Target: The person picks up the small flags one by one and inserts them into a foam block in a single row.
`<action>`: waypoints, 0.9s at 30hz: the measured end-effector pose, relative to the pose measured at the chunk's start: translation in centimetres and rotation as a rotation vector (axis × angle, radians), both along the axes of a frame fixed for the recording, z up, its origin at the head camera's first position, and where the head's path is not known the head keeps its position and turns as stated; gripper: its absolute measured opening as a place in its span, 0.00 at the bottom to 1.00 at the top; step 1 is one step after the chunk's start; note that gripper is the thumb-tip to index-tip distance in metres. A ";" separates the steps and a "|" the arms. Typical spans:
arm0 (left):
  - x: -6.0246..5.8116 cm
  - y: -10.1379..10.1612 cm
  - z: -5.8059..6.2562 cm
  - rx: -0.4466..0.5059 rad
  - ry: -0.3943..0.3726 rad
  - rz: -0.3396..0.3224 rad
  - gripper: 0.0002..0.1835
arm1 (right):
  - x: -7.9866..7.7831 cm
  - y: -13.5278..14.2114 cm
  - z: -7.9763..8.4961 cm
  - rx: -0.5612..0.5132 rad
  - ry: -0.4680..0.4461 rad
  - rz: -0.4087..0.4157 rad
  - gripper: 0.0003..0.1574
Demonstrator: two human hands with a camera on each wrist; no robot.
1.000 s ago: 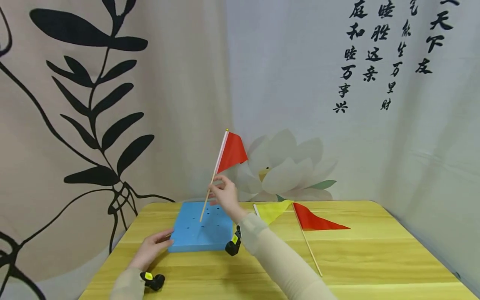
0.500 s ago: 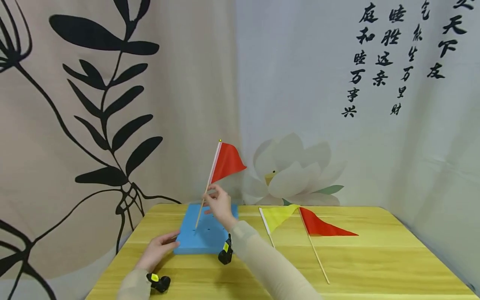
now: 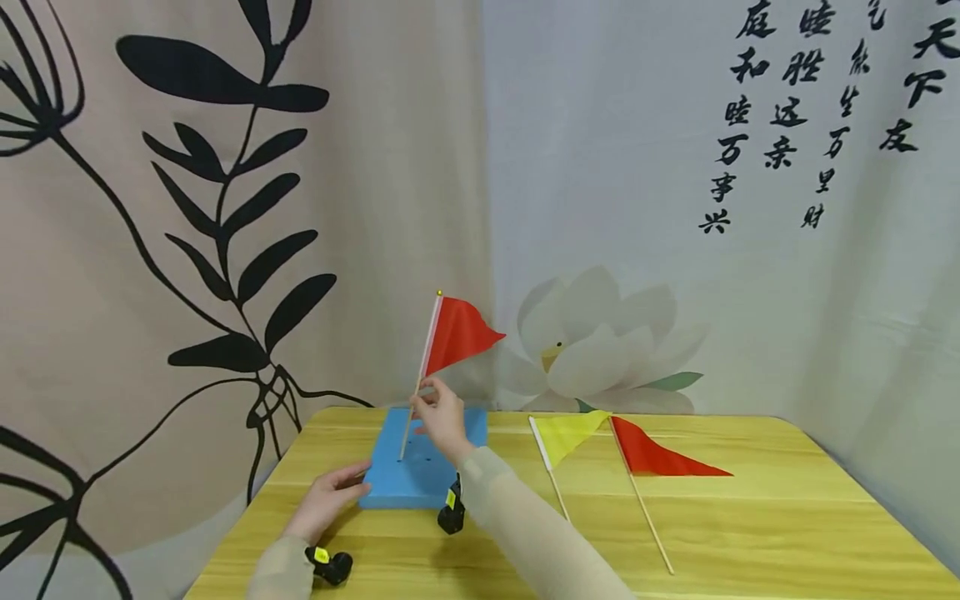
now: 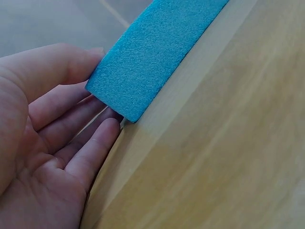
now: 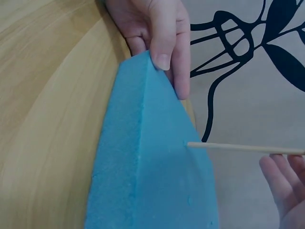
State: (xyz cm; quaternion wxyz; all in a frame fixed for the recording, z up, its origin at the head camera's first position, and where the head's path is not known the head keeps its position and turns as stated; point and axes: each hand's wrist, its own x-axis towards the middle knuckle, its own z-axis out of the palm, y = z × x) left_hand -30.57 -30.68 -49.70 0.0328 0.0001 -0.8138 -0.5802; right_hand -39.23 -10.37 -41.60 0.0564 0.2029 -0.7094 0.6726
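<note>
My right hand (image 3: 442,421) pinches the wooden stick of a red triangular flag (image 3: 461,335) between thumb and fingers, below the cloth. The flag stands nearly upright, leaning slightly right at its top. Its stick (image 5: 243,147) meets the top of a blue foam block (image 3: 442,492) right at a small hole, in the right wrist view. Several other small holes dot the block. My left hand (image 3: 326,500) rests against the block's left side near the front corner. In the left wrist view, the thumb (image 4: 71,64) touches the upper edge, with the fingers lower along the side.
A yellow flag (image 3: 566,437) lies on the wooden table (image 3: 787,525) right of the block. Beside it lies another red flag (image 3: 656,450), its stick pointing toward the front. Behind the table hangs a printed curtain (image 3: 405,208).
My right hand has lowered the red flag and shifted it left over the block, bringing the stick's lower end to a hole. The left hand stays at the block's side. The head view has shifted slightly.
</note>
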 end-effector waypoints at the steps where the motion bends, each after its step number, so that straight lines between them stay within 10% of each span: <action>1: 0.0 0.1 0.0 0.003 0.000 -0.001 0.28 | 0.0 0.0 -0.1 0.005 -0.001 -0.003 0.09; 27: -0.2 0.3 0.1 0.029 -0.010 0.028 0.29 | 0.0 -0.7 -1.5 0.035 -0.047 0.036 0.09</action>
